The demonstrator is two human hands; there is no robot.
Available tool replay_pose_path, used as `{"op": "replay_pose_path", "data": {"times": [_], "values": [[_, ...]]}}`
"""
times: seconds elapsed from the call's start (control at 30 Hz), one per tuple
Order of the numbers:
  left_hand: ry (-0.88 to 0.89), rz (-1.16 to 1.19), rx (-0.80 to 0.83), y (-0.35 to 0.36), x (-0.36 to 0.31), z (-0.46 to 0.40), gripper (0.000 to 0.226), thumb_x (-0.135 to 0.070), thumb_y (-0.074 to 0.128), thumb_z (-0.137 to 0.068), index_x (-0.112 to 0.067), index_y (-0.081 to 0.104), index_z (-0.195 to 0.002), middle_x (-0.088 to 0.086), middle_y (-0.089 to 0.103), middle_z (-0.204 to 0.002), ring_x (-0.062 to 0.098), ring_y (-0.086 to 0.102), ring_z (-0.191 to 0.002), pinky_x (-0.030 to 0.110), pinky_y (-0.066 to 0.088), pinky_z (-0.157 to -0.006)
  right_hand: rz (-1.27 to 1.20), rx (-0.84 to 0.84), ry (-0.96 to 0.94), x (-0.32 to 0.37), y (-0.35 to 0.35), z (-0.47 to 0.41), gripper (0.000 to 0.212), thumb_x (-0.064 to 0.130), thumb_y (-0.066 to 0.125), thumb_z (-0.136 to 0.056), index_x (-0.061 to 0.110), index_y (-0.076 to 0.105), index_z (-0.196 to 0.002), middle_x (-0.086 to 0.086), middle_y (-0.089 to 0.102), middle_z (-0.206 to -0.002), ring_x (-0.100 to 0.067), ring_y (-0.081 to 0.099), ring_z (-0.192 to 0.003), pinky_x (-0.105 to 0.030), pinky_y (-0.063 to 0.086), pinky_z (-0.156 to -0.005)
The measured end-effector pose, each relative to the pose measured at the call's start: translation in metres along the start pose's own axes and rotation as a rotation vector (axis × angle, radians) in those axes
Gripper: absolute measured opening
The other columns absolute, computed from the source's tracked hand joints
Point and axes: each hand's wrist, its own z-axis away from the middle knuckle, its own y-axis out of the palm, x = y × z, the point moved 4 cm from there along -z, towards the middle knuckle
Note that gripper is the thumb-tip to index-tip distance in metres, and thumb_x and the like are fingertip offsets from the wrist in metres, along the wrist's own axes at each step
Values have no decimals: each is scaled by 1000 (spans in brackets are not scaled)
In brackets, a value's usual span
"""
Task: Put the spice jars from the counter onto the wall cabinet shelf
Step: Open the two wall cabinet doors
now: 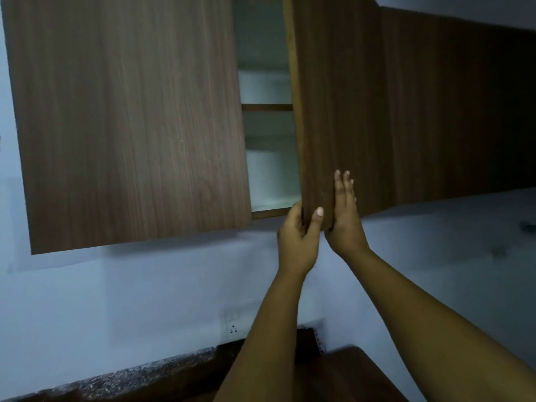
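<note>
Two hands on the half-open cabinet door [333, 97]: left hand [298, 236] fingers clasp its corner, right hand [346, 216] lies flat.

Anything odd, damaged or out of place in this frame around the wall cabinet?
Nothing damaged or spilled. The cabinet door stands partly open, held at its lower corner by the left hand and right hand. The visible shelves look bare; no spice jars are in view.

Both arms stretched way up. Left hand [298, 233] has its grip curled round an edge, thumb in front; right hand [345, 213] just flat, fingers straight, pressing alongside it.
</note>
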Motion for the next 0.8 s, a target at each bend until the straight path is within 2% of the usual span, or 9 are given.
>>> {"op": "replay_pose_path", "data": {"times": [0.1, 0.17, 0.27, 0.33, 0.43, 0.53, 0.63, 0.7, 0.8], "values": [[65, -79, 89, 25, -22, 18, 39, -34, 47, -101, -22, 50, -138, -20, 59, -122, -12, 55, -111, 12, 46, -95, -62, -82, 50, 7, -32, 20, 80, 27, 57, -94, 21, 6, -155, -5, 8, -162, -23, 9, -149, -45, 21, -119], [136, -159, 147, 42, -32, 25, 41, -39, 40, -103, -25, 47, -141, -14, 60, -128, -3, 55, -116, 19, 47, -98, -113, -164, 122, 14, -56, 31, 73, 47, 46, -92, 20, 17, -154, -7, 23, -158, -25, 28, -143, -36, 30, -114], [193, -191, 222, 66, -44, 30, 42, -37, 37, -104, -23, 48, -141, -4, 62, -128, 5, 57, -115, 20, 49, -95, -196, -204, 183, 11, -91, 43, 64, 25, 59, -94, 20, 30, -150, -6, 38, -150, -23, 45, -132, -29, 39, -107], [194, -133, 235, 79, -50, 32, 40, -33, 39, -104, -20, 52, -139, -2, 61, -128, 4, 56, -115, 17, 47, -94, -259, -131, 199, 6, -116, 48, 72, 14, 70, -85, 23, 35, -148, -2, 45, -146, -14, 49, -127, -25, 44, -104], [151, -62, 251, 99, -52, 37, 43, -32, 40, -104, -18, 46, -144, -3, 46, -148, 6, 35, -140, 19, 33, -109, -251, -27, 132, 3, -147, 56, 83, 12, 78, -77, 24, 37, -148, 4, 50, -141, 4, 52, -117, -9, 44, -97], [134, -59, 342, 126, -59, 43, 43, -31, 39, -104, -21, 41, -146, -6, 36, -154, 3, 15, -145, 18, 23, -112, -261, -110, 120, 4, -172, 65, 76, 13, 73, -83, 23, 36, -148, 10, 52, -138, 4, 53, -118, -15, 46, -99], [94, -7, 374, 159, -70, 48, 42, -30, 40, -104, -21, 42, -145, -3, 41, -151, -5, 23, -136, 17, 27, -111, -296, -216, 139, -2, -201, 69, 63, 20, 65, -91, 26, 36, -146, 27, 53, -126, 4, 54, -118, -19, 47, -99], [78, 30, 360, 182, -77, 51, 42, -30, 41, -104, -18, 43, -144, -1, 43, -150, -1, 30, -137, 20, 30, -114, -254, -216, 112, -11, -225, 69, 61, 23, 60, -94, 28, 31, -148, 34, 48, -124, 11, 52, -117, -18, 46, -99], [75, 42, 360, 223, -86, 60, 43, -29, 40, -104, -16, 40, -146, -1, 40, -152, 7, 33, -141, 25, 30, -117, -112, -172, 60, -28, -264, 67, 64, 21, 54, -98, 26, 19, -151, 14, 43, -141, 13, 47, -121, -11, 40, -100]]}}
